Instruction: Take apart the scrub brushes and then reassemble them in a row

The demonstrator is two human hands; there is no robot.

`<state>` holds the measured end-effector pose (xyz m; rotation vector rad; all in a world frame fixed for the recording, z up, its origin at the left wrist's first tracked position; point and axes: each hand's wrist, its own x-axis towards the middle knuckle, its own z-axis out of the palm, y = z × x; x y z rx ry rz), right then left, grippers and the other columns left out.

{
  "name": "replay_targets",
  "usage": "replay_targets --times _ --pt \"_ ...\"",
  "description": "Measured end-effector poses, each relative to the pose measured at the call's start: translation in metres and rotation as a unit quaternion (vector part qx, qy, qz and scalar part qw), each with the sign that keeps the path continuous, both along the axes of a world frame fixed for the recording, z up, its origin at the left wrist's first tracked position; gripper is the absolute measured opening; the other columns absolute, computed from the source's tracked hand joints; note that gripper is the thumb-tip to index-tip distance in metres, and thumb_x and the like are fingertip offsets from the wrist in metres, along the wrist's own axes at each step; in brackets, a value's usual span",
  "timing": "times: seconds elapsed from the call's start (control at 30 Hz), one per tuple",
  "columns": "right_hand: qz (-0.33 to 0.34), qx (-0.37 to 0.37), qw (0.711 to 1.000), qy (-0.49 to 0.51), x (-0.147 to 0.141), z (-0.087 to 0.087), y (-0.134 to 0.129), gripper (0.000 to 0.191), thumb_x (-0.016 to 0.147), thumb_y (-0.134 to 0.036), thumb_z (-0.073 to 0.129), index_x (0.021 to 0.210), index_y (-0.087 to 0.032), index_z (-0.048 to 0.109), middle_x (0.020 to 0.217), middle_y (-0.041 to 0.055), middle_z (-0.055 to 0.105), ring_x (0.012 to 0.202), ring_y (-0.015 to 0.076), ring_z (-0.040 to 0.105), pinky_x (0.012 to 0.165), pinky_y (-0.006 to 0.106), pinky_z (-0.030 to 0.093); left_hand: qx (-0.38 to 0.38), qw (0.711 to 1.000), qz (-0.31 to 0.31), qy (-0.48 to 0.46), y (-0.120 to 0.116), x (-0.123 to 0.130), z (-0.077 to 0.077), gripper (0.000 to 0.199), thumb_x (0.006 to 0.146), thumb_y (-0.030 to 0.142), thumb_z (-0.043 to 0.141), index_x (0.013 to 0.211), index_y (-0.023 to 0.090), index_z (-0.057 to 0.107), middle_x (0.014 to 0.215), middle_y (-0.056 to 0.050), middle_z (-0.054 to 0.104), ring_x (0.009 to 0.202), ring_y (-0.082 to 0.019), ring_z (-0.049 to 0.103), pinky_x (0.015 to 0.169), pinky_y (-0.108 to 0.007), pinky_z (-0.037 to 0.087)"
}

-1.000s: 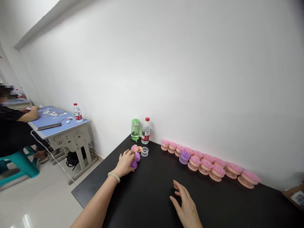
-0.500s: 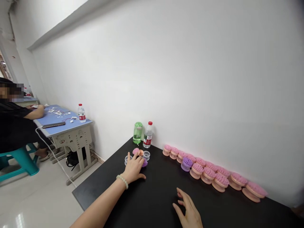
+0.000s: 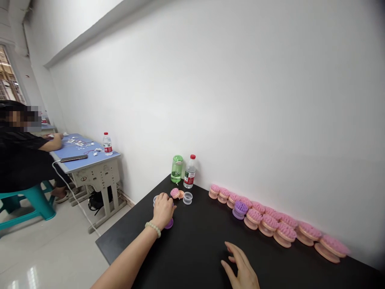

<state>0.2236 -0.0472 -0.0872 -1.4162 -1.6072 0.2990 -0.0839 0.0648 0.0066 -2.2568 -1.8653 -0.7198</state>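
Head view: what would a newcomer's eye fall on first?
Probably the pink bristled pieces lined up beside the white wall on the right of the black table, with one purple piece at the front row's left end. Next, the green bottle and red-capped bottle side by side at the table's far corner. Nearer, the left hand partly covers a purple part.

A tumbler (image 3: 177,169) and, to its right, a bottle (image 3: 189,172) stood at the table's (image 3: 192,245) far left corner. Before them lay a brush head (image 3: 175,193), with a ring (image 3: 187,198) to its right. The left hand (image 3: 164,210) was nearer the left edge. Along the far edge ran a long row of brushes (image 3: 309,233), a shorter row (image 3: 268,224) before it.
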Motion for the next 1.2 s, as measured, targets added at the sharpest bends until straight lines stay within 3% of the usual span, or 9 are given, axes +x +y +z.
replay_targets --times 0.2,0.33,0.43,0.57,0.7,0.87,0.93,1.07,1.2 --pt "0.017 -0.027 0.999 -0.017 0.008 -0.004 0.002 0.036 0.089 -0.039 0.055 0.12 -0.024 0.067 0.124 0.0115 0.067 0.088 0.0234 0.076 0.077 0.031 0.064 -0.007 0.999 0.008 -0.039 0.0 -0.022 0.0 0.02 0.093 0.022 0.058 0.109 0.024 0.07 0.101 -0.007 0.07 0.125 -0.029 0.052 0.112 -0.046 0.033" --pt "0.027 -0.031 0.998 -0.036 0.015 -0.008 0.005 0.035 0.09 -0.04 0.057 0.12 -0.025 0.068 0.126 0.0107 0.067 0.091 0.0236 0.076 0.079 0.03 0.064 -0.01 0.996 0.048 -0.07 0.001 -0.034 0.0 0.033 0.095 0.037 0.055 0.124 0.023 0.065 0.132 -0.01 0.061 0.138 -0.032 0.041 0.116 -0.05 0.029" --pt "0.034 -0.032 0.998 -0.051 0.017 -0.011 0.006 0.036 0.091 -0.04 0.056 0.121 -0.025 0.068 0.126 0.0111 0.067 0.091 0.0227 0.077 0.078 0.029 0.064 -0.035 0.993 0.071 -0.087 0.002 -0.041 -0.004 0.044 0.096 0.046 0.053 0.132 0.022 0.061 0.143 -0.014 0.053 0.139 -0.035 0.041 0.113 -0.052 0.033" --pt "0.035 -0.013 0.997 -0.06 0.019 -0.013 0.009 0.034 0.09 -0.039 0.057 0.119 -0.025 0.069 0.122 0.0099 0.07 0.088 0.0222 0.077 0.075 0.027 0.064 -0.073 0.994 0.037 -0.079 0.002 -0.039 -0.007 0.036 0.091 0.046 0.062 0.12 0.026 0.07 0.143 -0.011 0.055 0.14 -0.033 0.042 0.114 -0.047 0.035" --pt "0.034 -0.009 0.997 -0.065 0.02 -0.014 0.009 0.035 0.09 -0.04 0.057 0.119 -0.025 0.07 0.122 0.01 0.07 0.089 0.0222 0.077 0.077 0.027 0.064 -0.082 0.994 0.025 -0.063 0.001 -0.033 -0.004 0.026 0.095 0.038 0.059 0.112 0.023 0.072 0.14 -0.009 0.06 0.144 -0.033 0.037 0.118 -0.052 0.026" --pt "0.038 -0.025 0.996 -0.076 0.019 -0.013 0.006 0.035 0.091 -0.04 0.055 0.119 -0.024 0.069 0.125 0.0115 0.068 0.091 0.0228 0.077 0.079 0.028 0.064 -0.089 0.995 0.027 -0.043 -0.002 -0.036 0.004 0.022 0.096 0.032 0.056 0.11 0.023 0.071 0.122 -0.008 0.072 0.141 -0.033 0.043 0.117 -0.052 0.026" --pt "0.042 -0.027 0.996 -0.08 0.02 -0.013 0.005 0.035 0.092 -0.04 0.054 0.12 -0.024 0.069 0.127 0.0121 0.067 0.094 0.0235 0.076 0.081 0.029 0.064 -0.1 0.994 0.015 -0.032 -0.004 -0.039 0.007 0.024 0.096 0.034 0.057 0.114 0.025 0.07 0.119 -0.008 0.073 0.138 -0.033 0.045 0.114 -0.054 0.029" --pt "0.042 -0.024 0.995 -0.091 0.019 -0.013 0.005 0.036 0.093 -0.04 0.054 0.12 -0.023 0.069 0.128 0.0136 0.066 0.094 0.0241 0.076 0.08 0.03 0.064 -0.137 0.99 -0.041 -0.004 -0.011 -0.045 0.013 0.044 0.088 0.041 0.067 0.129 0.027 0.063 0.133 -0.01 0.064 0.143 -0.039 0.037 0.113 -0.063 0.03" --pt "0.029 0.005 0.994 -0.104 0.013 -0.01 0.005 0.035 0.091 -0.04 0.053 0.115 -0.023 0.071 0.122 0.0128 0.069 0.095 0.0263 0.076 0.081 0.034 0.064 -0.174 0.979 -0.101 0.027 -0.013 -0.05 0.019 0.052 0.081 0.025 0.073 0.132 0.029 0.06 0.134 -0.011 0.063 0.147 -0.041 0.03 0.111 -0.072 0.025"
